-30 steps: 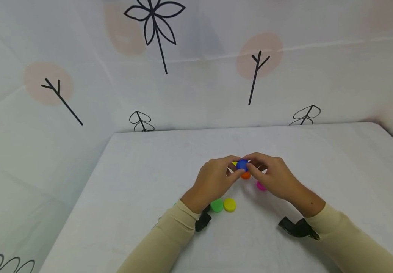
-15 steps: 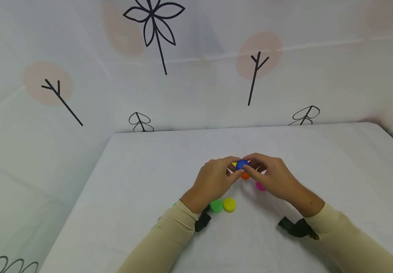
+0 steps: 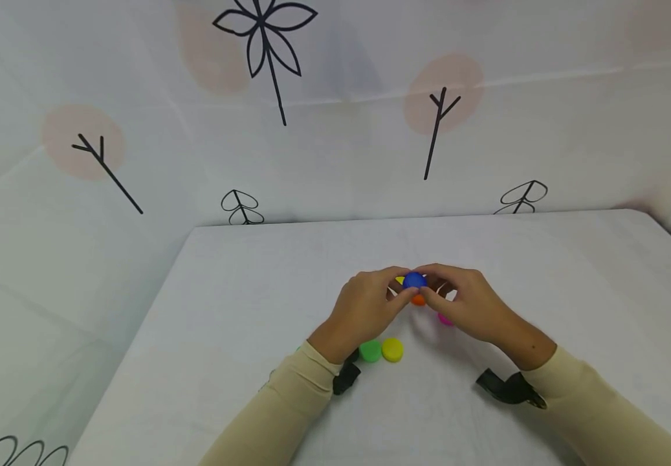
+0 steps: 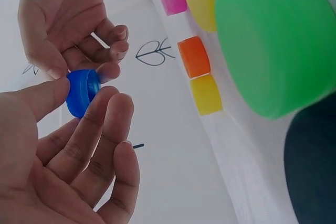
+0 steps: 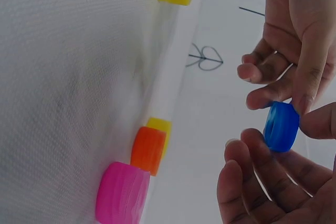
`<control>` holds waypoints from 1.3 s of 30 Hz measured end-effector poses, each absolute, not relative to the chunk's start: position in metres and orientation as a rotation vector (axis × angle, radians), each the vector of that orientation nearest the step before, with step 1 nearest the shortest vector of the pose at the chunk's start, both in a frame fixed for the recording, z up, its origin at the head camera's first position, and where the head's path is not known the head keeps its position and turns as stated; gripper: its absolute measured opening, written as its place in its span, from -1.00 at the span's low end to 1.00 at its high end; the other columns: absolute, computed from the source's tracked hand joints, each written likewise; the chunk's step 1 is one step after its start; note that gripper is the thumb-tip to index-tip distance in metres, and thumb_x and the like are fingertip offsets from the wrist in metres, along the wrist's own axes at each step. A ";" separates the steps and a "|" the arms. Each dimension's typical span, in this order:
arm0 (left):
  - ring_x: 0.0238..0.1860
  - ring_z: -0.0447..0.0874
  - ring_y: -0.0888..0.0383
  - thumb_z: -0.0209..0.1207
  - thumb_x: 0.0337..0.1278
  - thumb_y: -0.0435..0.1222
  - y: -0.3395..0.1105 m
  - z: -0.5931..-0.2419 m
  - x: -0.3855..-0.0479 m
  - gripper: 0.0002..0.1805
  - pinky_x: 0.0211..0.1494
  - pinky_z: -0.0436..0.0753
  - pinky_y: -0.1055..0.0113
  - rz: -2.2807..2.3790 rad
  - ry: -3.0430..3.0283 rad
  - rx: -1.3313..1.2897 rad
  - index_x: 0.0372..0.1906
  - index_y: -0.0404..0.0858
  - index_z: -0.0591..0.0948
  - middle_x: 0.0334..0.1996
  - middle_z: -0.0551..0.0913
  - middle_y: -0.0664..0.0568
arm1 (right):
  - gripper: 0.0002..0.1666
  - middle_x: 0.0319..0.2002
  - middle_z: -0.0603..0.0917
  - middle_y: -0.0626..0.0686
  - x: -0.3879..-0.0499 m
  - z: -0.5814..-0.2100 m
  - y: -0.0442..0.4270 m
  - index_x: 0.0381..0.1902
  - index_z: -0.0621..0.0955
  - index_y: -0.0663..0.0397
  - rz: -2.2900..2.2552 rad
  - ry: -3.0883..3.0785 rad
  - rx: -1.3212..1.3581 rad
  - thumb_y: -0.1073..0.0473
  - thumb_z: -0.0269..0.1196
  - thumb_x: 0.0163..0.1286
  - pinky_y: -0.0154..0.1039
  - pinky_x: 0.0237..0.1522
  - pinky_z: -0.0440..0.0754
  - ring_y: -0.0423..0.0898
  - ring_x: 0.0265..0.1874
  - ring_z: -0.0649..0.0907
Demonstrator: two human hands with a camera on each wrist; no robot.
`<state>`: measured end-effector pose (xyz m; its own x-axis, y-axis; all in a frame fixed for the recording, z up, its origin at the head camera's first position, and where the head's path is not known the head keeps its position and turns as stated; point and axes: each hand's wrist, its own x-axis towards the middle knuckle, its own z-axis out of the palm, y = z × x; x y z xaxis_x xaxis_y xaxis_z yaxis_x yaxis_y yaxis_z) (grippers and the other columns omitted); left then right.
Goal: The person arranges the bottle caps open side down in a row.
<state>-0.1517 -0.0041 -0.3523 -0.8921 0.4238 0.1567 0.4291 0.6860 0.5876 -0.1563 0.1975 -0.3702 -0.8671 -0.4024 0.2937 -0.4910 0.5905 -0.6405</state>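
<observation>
In the head view a blue bottle cap [image 3: 414,281] is held up between both hands above the table. My left hand [image 3: 361,307] pinches it from the left with thumb and forefinger. From the right, my right hand [image 3: 469,301] pinches the same cap at its edge. The left wrist view shows the blue cap [image 4: 81,93] turned on its side, its ribbed hollow partly visible. Beyond the hands lie an orange cap [image 3: 419,300] and a yellow cap [image 3: 400,279], both partly hidden. A pink cap [image 3: 446,318] peeks out under the right hand.
A green cap [image 3: 370,351] and another yellow cap [image 3: 393,349] lie side by side near the left wrist. Black straps hang at both sleeves. The white-covered table [image 3: 265,285] ends at a patterned cloth backdrop [image 3: 347,155].
The right thumb shifts slightly over the blue cap's face and back to its edge. Both hands otherwise stay in place, and the caps on the table have not moved.
</observation>
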 end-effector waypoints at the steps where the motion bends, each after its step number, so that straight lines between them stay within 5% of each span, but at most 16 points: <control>1: -0.32 0.65 0.36 0.21 0.34 -0.02 -0.004 -0.352 -0.151 -0.58 -0.33 0.54 0.60 -1.004 -2.880 -0.723 0.21 -0.06 0.63 -0.20 0.78 0.14 | -0.69 -0.27 0.76 -0.08 -0.157 -0.371 0.197 0.07 0.65 0.14 1.135 -2.694 0.762 0.24 0.29 0.38 -0.34 -0.23 0.68 -0.18 -0.30 0.68; 11: -0.31 0.65 0.33 0.17 0.40 -0.03 -0.004 -0.352 -0.152 -0.56 -0.36 0.52 0.59 -0.968 -2.925 -0.694 0.27 -0.08 0.57 -0.17 0.78 0.11 | -0.63 -0.29 0.76 -0.05 -0.156 -0.372 0.196 0.08 0.66 0.17 1.142 -2.644 0.801 0.32 0.35 0.30 -0.22 -0.29 0.71 -0.16 -0.34 0.67; 19: -0.34 0.64 0.35 0.20 0.37 -0.12 -0.006 -0.352 -0.153 -0.57 -0.37 0.50 0.59 -0.943 -2.901 -0.755 0.28 -0.09 0.57 -0.19 0.78 0.14 | -0.60 -0.26 0.76 -0.06 -0.155 -0.369 0.196 0.11 0.65 0.16 1.141 -2.674 0.780 0.28 0.37 0.31 -0.32 -0.26 0.69 -0.14 -0.30 0.68; 39: -0.25 0.69 0.30 0.11 0.41 0.03 -0.006 -0.350 -0.153 -0.54 -0.31 0.56 0.56 -0.961 -2.943 -0.699 0.27 -0.07 0.55 -0.13 0.78 0.11 | -0.56 -0.12 0.73 0.02 -0.155 -0.373 0.195 0.10 0.65 0.19 1.114 -2.574 0.810 0.33 0.41 0.24 -0.30 -0.28 0.72 -0.13 -0.29 0.70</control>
<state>-0.1531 -0.0065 -0.3496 -0.9024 0.4182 0.1035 0.3987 0.7195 0.5687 -0.1548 0.1955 -0.3727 -0.8232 -0.3993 0.4036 -0.5675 0.5602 -0.6034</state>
